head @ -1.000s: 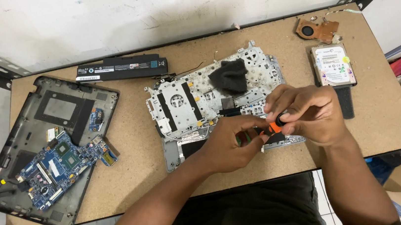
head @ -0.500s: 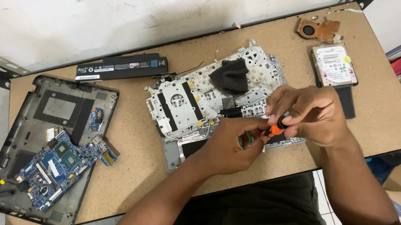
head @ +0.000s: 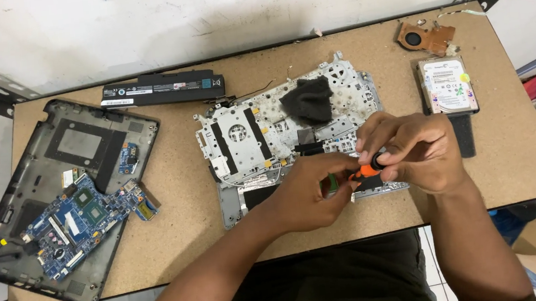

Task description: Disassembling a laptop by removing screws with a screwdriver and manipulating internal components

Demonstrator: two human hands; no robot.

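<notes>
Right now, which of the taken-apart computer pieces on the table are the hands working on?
The silver keyboard frame in the middle. Both hands, left hand and right hand, hold an orange-handled screwdriver over it; the other parts lie untouched.

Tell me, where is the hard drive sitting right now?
In the head view the silver hard drive lies flat near the table's far right edge, just below the copper cooling fan and right of the laptop frame, beyond the right hand.
</notes>
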